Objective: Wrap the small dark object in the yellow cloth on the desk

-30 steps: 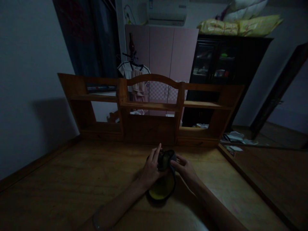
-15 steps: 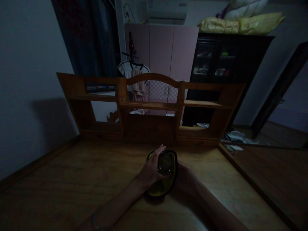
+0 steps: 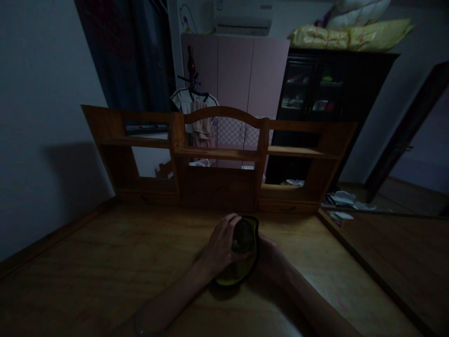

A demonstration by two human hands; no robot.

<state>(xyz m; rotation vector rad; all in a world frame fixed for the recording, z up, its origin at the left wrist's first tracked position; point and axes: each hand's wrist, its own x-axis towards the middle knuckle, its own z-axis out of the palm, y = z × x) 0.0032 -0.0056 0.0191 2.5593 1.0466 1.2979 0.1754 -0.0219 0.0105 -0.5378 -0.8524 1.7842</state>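
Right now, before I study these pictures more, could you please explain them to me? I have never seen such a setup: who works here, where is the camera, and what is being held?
There is no machine: a person works with two bare hands. One camera, worn on the head, looks forward and down. Below is a wooden tabletop, with a wooden shelf unit along its far side. The left hand grips a round, glassy object within a yellow-lined pouch with a dark rim. The right hand is at the pouch's right side, its fingers mostly hidden. The light is dim, so I cannot name the object exactly.
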